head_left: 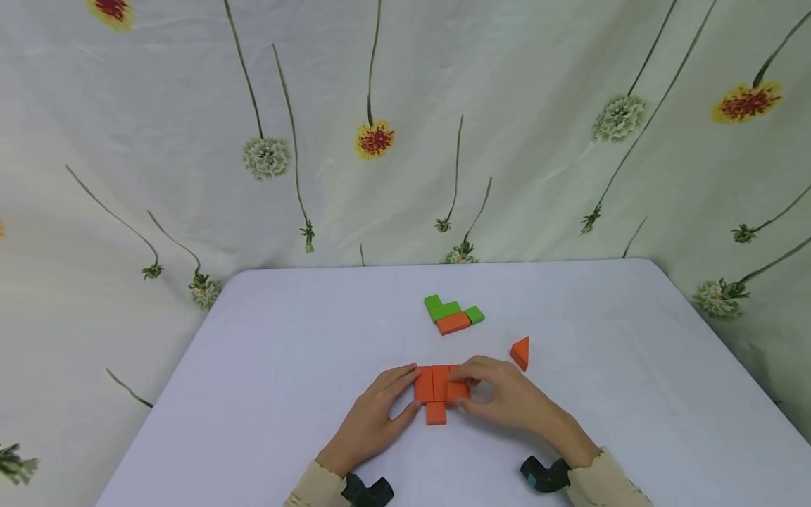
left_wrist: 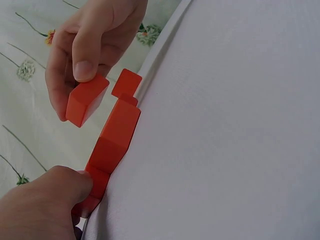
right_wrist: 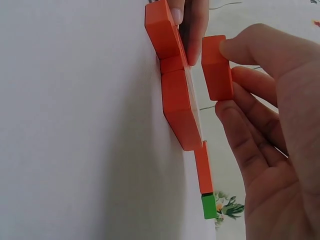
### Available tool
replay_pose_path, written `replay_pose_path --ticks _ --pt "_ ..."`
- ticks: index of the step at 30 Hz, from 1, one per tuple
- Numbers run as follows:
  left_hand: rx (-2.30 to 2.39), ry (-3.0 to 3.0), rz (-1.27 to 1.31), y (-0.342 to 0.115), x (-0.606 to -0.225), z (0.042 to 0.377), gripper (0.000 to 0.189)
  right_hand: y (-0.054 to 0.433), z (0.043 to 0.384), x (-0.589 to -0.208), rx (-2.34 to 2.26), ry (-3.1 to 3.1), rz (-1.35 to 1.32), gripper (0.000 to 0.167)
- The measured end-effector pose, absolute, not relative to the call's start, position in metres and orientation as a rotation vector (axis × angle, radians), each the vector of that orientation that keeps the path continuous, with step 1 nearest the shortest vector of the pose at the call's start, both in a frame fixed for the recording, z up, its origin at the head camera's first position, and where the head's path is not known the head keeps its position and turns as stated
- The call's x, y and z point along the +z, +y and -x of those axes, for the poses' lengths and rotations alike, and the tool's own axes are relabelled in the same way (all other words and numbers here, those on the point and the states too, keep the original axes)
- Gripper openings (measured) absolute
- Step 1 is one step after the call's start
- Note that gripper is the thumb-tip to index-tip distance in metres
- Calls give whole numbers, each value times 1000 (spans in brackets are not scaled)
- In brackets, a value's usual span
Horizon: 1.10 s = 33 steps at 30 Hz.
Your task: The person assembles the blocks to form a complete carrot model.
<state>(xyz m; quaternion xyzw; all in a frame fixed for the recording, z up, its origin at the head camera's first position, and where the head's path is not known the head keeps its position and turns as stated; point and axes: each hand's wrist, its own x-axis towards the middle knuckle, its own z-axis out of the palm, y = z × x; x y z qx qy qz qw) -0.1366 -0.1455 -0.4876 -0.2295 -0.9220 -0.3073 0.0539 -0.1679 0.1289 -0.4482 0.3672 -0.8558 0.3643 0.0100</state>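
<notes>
Between its thumb and fingertips, my right hand pinches an orange block. The wrist views show that block raised over the others, tilted. Beneath it, flat orange blocks lie side by side on the white table, among them a middle block. Its right-hand neighbour is partly hidden by the held block and fingers. My left hand holds the leftmost orange block, fingers at its far end and thumb by its near corner. A smaller orange block sits against the near side of the row.
Farther back on the white table lies a cluster of green blocks with an orange block along its near side. An orange triangular block stands right of the row. Behind the table hangs a flowered cloth.
</notes>
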Motion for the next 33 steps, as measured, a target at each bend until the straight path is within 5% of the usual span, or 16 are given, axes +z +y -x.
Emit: replay_pose_path --ticks 33 --pt "-957 -2770 700 -145 -488 137 54 125 163 -454 883 -2799 -1286 24"
